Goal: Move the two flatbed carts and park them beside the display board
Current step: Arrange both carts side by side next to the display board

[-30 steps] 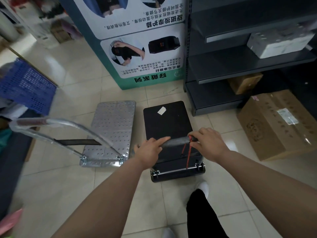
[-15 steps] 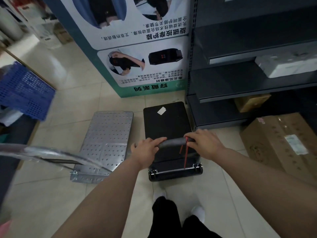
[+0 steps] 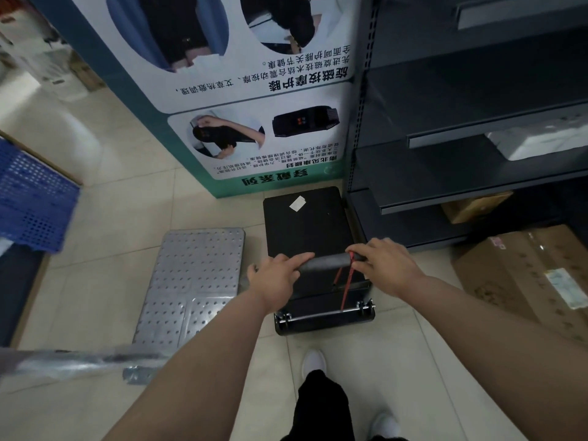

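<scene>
A black flatbed cart (image 3: 305, 230) stands on the tiled floor, its front edge almost at the foot of the green-and-white display board (image 3: 254, 122). Its padded handle (image 3: 327, 262) has a red strap hanging from it. My left hand (image 3: 276, 278) grips the handle's left end and my right hand (image 3: 385, 265) grips its right end. A silver perforated flatbed cart (image 3: 194, 281) sits just left of the black one, further back from the board, its shiny handle (image 3: 79, 361) blurred at lower left.
A dark metal shelving unit (image 3: 461, 154) stands right of the board, close beside the black cart. A large cardboard box (image 3: 534, 281) lies on the floor at the right. A blue perforated crate (image 3: 28, 202) is at the left. My legs and white shoes are below.
The black cart has rolled forward toward the display board, both hands staying on its handle. I have walked after it, so the silver cart now lies nearer and lower in view.
</scene>
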Motion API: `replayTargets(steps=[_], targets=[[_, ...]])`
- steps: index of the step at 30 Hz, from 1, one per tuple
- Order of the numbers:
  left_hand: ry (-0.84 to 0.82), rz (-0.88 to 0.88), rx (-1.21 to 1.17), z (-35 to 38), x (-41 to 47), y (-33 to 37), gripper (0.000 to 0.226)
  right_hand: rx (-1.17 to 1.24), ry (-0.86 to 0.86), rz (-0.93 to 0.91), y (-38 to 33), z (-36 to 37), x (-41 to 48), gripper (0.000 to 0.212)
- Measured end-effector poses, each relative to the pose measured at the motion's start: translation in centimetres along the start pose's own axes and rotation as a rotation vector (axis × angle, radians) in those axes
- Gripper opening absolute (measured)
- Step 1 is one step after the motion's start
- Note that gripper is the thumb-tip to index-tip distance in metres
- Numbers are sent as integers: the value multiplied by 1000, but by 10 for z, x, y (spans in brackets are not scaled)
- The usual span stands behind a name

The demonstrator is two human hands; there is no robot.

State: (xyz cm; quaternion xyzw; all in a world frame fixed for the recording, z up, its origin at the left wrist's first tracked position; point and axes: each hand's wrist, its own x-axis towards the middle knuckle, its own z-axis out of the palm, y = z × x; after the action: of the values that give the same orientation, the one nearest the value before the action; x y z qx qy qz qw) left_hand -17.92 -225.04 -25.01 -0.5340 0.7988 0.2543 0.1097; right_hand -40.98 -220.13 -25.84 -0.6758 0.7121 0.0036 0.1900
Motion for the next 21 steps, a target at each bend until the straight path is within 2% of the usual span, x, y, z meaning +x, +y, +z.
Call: replayTargets(steps=[10,21], targets=[[7,33,12,-25,64,-3,50,12,-89,94,3,-32,59,38],[-9,66,21,-35,82,-5,52,25,-17,149,-2,-29,68,42]])
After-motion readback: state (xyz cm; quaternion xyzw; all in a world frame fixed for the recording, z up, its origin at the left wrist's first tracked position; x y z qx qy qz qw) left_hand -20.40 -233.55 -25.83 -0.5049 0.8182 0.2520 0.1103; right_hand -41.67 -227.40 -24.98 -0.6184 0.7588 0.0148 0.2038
